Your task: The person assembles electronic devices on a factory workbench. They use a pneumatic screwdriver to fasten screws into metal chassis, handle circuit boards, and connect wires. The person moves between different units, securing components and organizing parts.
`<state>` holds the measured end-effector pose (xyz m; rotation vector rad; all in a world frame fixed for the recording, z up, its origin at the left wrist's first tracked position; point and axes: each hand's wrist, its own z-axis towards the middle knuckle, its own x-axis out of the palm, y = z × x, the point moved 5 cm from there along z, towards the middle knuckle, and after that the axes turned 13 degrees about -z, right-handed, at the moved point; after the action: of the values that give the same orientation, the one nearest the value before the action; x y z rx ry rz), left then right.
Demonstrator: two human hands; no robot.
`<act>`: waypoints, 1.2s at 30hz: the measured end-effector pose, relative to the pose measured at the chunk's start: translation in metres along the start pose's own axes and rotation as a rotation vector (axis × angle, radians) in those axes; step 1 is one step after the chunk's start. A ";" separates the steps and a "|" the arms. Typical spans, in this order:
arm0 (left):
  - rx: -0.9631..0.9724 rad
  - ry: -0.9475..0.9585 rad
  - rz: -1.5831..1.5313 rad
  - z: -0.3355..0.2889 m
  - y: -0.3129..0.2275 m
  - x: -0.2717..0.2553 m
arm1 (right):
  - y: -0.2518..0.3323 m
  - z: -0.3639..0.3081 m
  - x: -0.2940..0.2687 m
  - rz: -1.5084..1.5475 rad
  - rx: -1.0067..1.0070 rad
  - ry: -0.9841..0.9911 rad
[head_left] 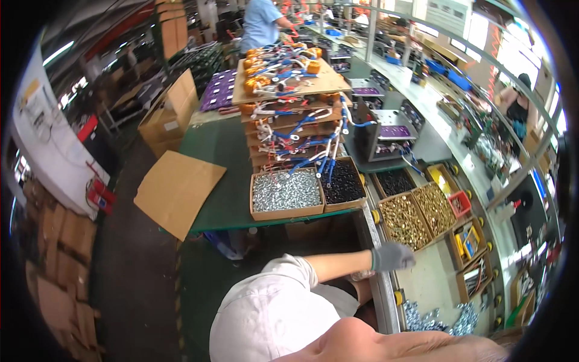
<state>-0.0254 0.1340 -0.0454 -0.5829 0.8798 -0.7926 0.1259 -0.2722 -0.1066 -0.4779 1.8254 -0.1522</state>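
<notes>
My left hand (393, 257), in a grey glove, reaches across to the right from a short white sleeve. It hangs just past the metal rail (380, 283), by the near corner of a cardboard box of gold-coloured fasteners (403, 222). The fingers look bunched and blurred, and whether anything is in them I cannot make out. A second box of brass-coloured pieces (435, 208) adjoins the first. Below the hand, loose silvery-blue metal parts (440, 320) lie on the pale bench surface (425, 274). My right hand does not show.
On the green table (211, 142), boards (289, 87) stacked with wired parts rise behind boxes of silver fasteners (286, 193) and black pieces (344, 184). A cardboard sheet (178, 193) overhangs its left edge. Metal housings (392, 133) stand further back. A person in blue (259, 24) works beyond.
</notes>
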 end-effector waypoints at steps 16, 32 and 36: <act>-0.209 -0.197 -0.036 -0.015 0.008 -0.029 | 0.033 0.036 -0.030 -0.029 -0.163 -0.060; -0.230 -0.144 -0.033 -0.015 0.003 -0.034 | 0.041 0.046 -0.041 -0.066 -0.108 -0.113; -0.219 -0.098 -0.002 -0.013 0.002 -0.027 | 0.040 0.048 -0.038 -0.060 -0.104 -0.117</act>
<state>-0.0465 0.1553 -0.0415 -0.8086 0.8821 -0.6676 0.1700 -0.2146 -0.1012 -0.6032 1.7111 -0.0688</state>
